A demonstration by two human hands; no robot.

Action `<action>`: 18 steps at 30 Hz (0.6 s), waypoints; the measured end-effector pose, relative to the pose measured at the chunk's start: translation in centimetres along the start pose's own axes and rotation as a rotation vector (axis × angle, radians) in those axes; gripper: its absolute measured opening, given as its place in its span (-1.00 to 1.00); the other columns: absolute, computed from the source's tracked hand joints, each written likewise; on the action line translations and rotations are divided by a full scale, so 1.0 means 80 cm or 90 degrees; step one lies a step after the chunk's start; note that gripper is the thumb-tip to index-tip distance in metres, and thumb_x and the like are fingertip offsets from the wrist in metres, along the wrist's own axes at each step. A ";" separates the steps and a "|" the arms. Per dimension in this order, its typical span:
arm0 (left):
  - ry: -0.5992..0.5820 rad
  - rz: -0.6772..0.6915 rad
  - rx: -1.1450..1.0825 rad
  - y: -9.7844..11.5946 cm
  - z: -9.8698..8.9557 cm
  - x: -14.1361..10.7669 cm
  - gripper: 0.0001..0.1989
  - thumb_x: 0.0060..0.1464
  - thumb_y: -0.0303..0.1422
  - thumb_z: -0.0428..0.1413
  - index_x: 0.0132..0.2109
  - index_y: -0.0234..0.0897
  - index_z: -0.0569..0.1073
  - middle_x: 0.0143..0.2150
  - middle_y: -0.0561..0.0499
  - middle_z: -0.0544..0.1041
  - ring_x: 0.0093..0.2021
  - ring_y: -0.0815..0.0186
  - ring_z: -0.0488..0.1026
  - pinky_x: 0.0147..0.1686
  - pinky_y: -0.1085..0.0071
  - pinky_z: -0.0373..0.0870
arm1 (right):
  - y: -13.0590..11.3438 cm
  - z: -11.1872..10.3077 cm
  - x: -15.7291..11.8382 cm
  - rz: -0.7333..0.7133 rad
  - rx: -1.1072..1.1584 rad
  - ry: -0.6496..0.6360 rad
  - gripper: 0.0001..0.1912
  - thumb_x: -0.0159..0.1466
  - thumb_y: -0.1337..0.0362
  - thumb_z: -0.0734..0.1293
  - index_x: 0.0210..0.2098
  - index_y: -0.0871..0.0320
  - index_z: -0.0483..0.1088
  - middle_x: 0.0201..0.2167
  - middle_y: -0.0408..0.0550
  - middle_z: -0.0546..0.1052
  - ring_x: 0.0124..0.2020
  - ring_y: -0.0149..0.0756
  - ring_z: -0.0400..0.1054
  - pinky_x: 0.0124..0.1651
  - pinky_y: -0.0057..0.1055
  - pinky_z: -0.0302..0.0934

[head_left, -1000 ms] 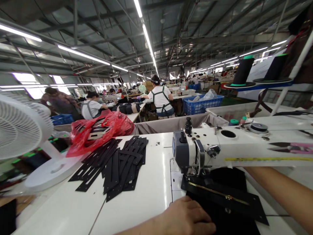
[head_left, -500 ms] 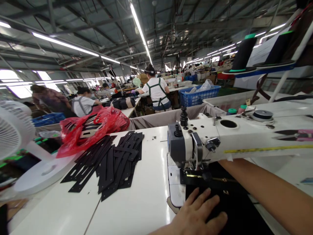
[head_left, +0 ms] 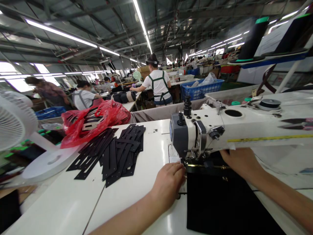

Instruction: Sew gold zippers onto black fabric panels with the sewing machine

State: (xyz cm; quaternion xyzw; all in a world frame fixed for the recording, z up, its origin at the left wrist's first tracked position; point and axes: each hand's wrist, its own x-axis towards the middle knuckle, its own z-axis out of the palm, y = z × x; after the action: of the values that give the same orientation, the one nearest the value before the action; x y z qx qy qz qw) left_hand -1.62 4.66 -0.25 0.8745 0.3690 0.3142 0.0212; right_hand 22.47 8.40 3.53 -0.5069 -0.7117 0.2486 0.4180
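Black fabric (head_left: pixel 220 202) with a gold-toothed zipper (head_left: pixel 200 165) lies under the head of a white sewing machine (head_left: pixel 237 130). At the fabric's left edge, beside the needle area, my left hand (head_left: pixel 168 182) is closed with its fingers bent together on the edge by the zipper's end; the fingertips are partly hidden. My right hand (head_left: pixel 238 160) reaches beneath the machine arm onto the fabric's far part, and the arm hides its fingers. A small metal fitting (head_left: pixel 225 179) shows on the fabric below the zipper.
Black slotted strips (head_left: pixel 122 150) lie piled left on the white table (head_left: pixel 137 202). Beside them are a red plastic bag (head_left: pixel 110 112) and a white fan (head_left: pixel 39 156). Thread cones (head_left: pixel 254 39) stand upper right. Beyond sit a blue basket (head_left: pixel 202 89) and co-workers.
My left hand has moved from lying spread on the fabric to its left edge by the needle and has closed. More of my right hand shows beneath the machine arm. The view has shifted slightly.
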 end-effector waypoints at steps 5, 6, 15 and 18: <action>-0.060 0.015 0.032 -0.018 0.004 0.014 -0.87 0.17 -0.53 -0.01 -0.21 -0.34 0.42 -0.24 -0.07 0.55 -0.20 0.25 0.49 -0.09 0.26 0.37 | -0.023 0.045 -0.073 -0.254 -0.258 -0.005 -0.77 0.27 0.31 0.17 -0.33 0.18 0.46 -0.36 0.02 0.49 -0.29 -0.22 0.33 -0.14 -0.26 0.21; -0.058 -0.002 0.034 -0.018 0.003 0.017 -0.88 0.17 -0.53 -0.01 -0.23 -0.34 0.42 -0.30 -0.05 0.55 -0.26 0.27 0.49 -0.13 0.27 0.38 | -0.028 0.055 -0.085 -0.300 -0.317 -0.018 -0.75 0.28 0.32 0.15 -0.25 0.19 0.45 -0.30 0.05 0.49 -0.27 -0.21 0.33 -0.15 -0.24 0.22; -0.088 0.035 0.086 -0.006 0.007 0.010 -0.82 0.11 -0.58 -0.01 -0.16 -0.34 0.41 -0.20 -0.09 0.50 -0.17 0.25 0.46 0.03 0.20 0.25 | -0.037 0.068 -0.095 -0.324 -0.360 -0.066 -0.76 0.28 0.32 0.16 -0.19 0.17 0.45 -0.23 0.02 0.46 -0.20 -0.20 0.29 -0.14 -0.25 0.22; -0.102 0.034 0.107 -0.003 0.009 0.008 -0.80 0.09 -0.62 -0.05 -0.18 -0.36 0.40 -0.25 -0.10 0.49 -0.18 0.23 0.45 -0.03 0.21 0.29 | -0.035 0.064 -0.071 -0.334 -0.387 -0.019 -0.71 0.32 0.37 0.10 -0.31 0.17 0.45 -0.36 -0.01 0.46 -0.30 -0.26 0.30 -0.21 -0.29 0.20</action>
State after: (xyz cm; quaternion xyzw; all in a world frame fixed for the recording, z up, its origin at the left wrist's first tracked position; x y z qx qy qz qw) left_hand -1.00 5.40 -0.57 0.9049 0.3676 0.2121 -0.0312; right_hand 17.51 2.45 1.06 -0.4050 -0.8639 -0.0808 0.2882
